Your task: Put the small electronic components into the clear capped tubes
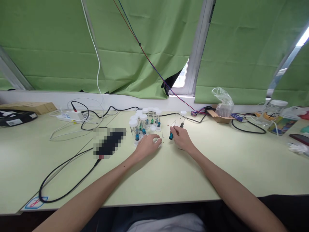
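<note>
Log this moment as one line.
Left hand: at clear object; right hand: holding teal-and-black piece; white-capped tubes: standing near left hand

So, green curtains [149,71] across the back, with red and blue wires [140,44] slanting down in front. Power strip [63,119] and cardboard box [49,107] at the table's [135,190] far left, black cable [97,162] looping nearer. Over right: plastic bag [225,104] in a small box [222,119], plus a clear jar [271,113].

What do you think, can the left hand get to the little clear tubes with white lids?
Probably yes: the left hand is close beside the clear tubes, with nothing visible between them, though it may be holding something clear.
</note>
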### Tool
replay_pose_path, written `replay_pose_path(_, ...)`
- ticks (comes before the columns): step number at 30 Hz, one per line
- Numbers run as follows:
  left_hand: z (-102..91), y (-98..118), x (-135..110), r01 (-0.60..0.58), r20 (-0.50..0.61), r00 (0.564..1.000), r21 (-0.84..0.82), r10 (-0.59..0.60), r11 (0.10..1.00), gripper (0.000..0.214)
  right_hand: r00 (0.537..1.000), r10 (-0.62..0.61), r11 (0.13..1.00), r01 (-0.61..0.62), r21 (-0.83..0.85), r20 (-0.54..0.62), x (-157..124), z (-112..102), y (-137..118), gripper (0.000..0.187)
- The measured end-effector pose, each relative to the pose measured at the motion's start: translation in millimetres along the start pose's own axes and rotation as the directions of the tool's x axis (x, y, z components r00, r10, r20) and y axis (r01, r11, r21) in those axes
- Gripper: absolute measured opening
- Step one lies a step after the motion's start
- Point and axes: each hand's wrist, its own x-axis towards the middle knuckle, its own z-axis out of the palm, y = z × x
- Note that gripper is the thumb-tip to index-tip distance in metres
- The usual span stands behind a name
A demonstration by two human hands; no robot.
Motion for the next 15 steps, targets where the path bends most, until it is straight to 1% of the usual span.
replay_pose_path(3, 1.3, 1, -1, 0.015, -0.004, 1.000, 0.000, -0.015, 1.000, 0.039, 1.000, -0.003, 1.000, 0.003, -0.003, -0.001, 0, 0, 0, 0.045)
replay_pose_path(7, 2.9, 4, -5, 0.037, -0.037, 0.999, -0.006, -0.037, 0.999, 0.041, 1.000, -0.008, 1.000, 0.008, -0.005, -0.006, 1, -1, 1, 0.045)
replay_pose_path(15, 1.9, 12, -12, -0.054, -0.086, 0.995, 0.033, 0.057, 0.998, 0.043, 0.998, -0.021, 1.000, 0.021, 0.008, -0.052, 2, -3, 0, 0.048)
